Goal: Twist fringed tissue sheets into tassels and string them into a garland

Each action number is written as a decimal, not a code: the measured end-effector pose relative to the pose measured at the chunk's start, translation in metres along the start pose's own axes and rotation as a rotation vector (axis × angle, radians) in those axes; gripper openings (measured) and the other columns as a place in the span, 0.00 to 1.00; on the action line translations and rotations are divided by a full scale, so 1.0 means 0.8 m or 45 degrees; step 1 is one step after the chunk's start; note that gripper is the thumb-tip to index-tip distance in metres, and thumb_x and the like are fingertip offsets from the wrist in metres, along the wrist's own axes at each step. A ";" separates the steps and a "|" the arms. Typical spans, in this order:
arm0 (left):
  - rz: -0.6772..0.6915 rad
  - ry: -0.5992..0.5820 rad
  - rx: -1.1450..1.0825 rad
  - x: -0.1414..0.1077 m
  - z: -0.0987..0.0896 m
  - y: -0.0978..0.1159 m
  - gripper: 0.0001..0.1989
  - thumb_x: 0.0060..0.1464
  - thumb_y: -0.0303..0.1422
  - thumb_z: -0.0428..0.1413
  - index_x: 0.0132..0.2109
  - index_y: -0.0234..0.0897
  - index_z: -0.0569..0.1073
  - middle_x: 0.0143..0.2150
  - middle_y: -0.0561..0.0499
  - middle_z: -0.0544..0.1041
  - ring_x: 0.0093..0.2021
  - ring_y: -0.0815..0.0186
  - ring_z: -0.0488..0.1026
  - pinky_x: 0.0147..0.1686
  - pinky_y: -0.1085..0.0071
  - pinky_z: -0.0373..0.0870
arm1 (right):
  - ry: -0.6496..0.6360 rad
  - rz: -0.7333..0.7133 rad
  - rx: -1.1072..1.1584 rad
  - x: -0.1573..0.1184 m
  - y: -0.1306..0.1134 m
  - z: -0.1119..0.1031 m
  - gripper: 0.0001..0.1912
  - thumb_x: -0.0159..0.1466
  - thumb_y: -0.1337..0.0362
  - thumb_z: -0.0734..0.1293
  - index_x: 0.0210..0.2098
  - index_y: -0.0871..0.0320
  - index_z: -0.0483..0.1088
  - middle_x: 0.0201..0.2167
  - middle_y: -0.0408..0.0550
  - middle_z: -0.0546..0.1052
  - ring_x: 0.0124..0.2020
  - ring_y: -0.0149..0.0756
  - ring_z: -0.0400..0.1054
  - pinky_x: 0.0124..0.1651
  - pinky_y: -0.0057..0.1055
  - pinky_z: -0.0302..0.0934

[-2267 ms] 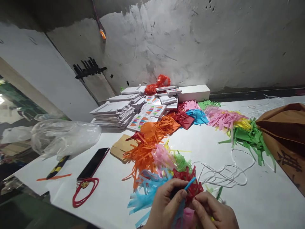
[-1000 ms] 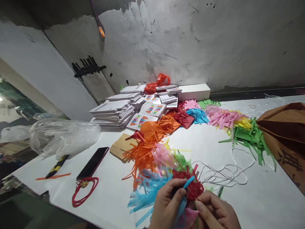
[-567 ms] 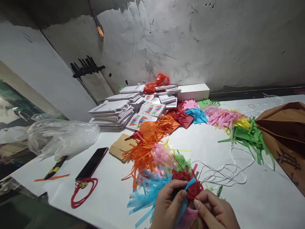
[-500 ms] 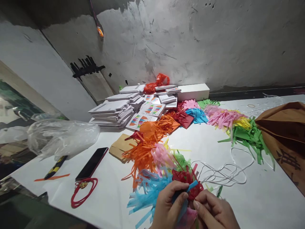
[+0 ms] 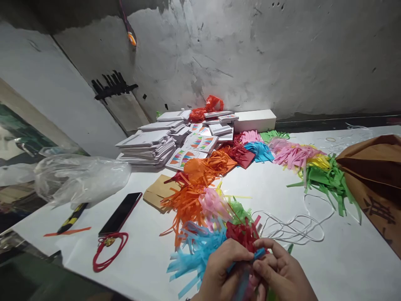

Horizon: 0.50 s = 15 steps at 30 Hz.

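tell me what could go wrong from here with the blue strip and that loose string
The thin blue strip, pinched between the fingers of the left hand and right hand, might crease or tear if pulled hard. The white string lies in loose loops close to the right hand and the red fringe, so it could snag or tangle in either.

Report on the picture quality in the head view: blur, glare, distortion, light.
Head view: dim, uneven light on the wall; pale glare on the plastic bag; wide-angle stretching towards the edges; slight softness around the left hand.
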<state>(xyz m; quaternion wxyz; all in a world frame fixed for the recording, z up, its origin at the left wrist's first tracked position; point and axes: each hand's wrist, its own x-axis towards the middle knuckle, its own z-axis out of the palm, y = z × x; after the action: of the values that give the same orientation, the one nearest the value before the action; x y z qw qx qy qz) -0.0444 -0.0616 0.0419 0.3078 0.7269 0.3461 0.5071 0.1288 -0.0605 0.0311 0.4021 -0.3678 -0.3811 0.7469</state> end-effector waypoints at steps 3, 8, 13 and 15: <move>0.009 -0.053 -0.010 0.003 -0.003 0.002 0.07 0.64 0.29 0.55 0.45 0.41 0.78 0.34 0.47 0.80 0.36 0.64 0.77 0.37 0.72 0.73 | -0.090 0.057 0.030 0.001 0.002 -0.005 0.32 0.54 0.42 0.75 0.45 0.57 0.65 0.21 0.42 0.77 0.18 0.31 0.70 0.23 0.24 0.62; 0.026 -0.123 0.110 0.007 -0.004 0.004 0.10 0.66 0.32 0.52 0.46 0.39 0.78 0.37 0.43 0.81 0.38 0.61 0.78 0.40 0.67 0.75 | 0.080 -0.177 -0.217 0.006 -0.007 0.000 0.19 0.61 0.47 0.72 0.32 0.57 0.71 0.27 0.44 0.75 0.29 0.33 0.71 0.32 0.27 0.65; 0.061 -0.334 0.203 -0.004 0.003 0.000 0.12 0.62 0.35 0.59 0.52 0.45 0.77 0.47 0.42 0.81 0.48 0.57 0.78 0.53 0.62 0.73 | 0.584 -0.623 0.095 0.005 -0.056 -0.027 0.14 0.63 0.52 0.71 0.30 0.53 0.68 0.26 0.40 0.69 0.28 0.31 0.67 0.32 0.26 0.64; 0.097 -0.275 0.261 -0.013 -0.006 -0.004 0.14 0.62 0.37 0.59 0.54 0.47 0.76 0.54 0.42 0.78 0.54 0.54 0.76 0.59 0.56 0.68 | 0.700 -0.744 0.225 -0.001 -0.069 -0.042 0.12 0.66 0.54 0.68 0.32 0.51 0.64 0.20 0.34 0.58 0.17 0.25 0.52 0.22 0.22 0.55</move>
<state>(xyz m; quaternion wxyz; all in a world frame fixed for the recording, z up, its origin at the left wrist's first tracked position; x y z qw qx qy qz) -0.0522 -0.0677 0.0356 0.2480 0.8174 0.3330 0.3993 0.1756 -0.0305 0.0643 0.7142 -0.3941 -0.2821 0.5050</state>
